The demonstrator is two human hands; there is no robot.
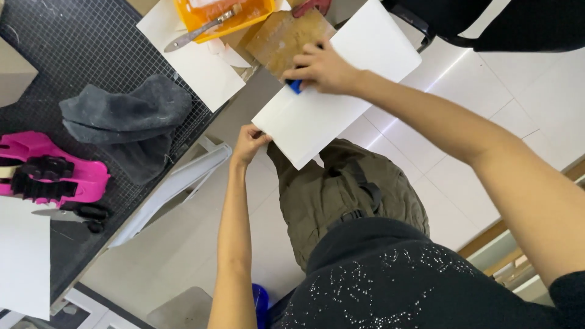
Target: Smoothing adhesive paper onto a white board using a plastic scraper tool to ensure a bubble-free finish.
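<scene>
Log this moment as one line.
left hand: grips white board corner | right hand: presses blue scraper on board | nearby: grey cloth

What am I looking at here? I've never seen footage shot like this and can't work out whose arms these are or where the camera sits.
There is one picture, taken by a camera worn on a person's head and looking straight down, so the two bare arms are that person's own; their lap and the tiled floor show below. The left hand pinches the near corner of a white sheet. The right hand presses a small blue tool onto that sheet; what kind of tool is hard to tell. On the black gridded cutting mat lie a grey cloth and a pink plastic tool. Farther off sits an orange tray with a brush lying across it.
</scene>
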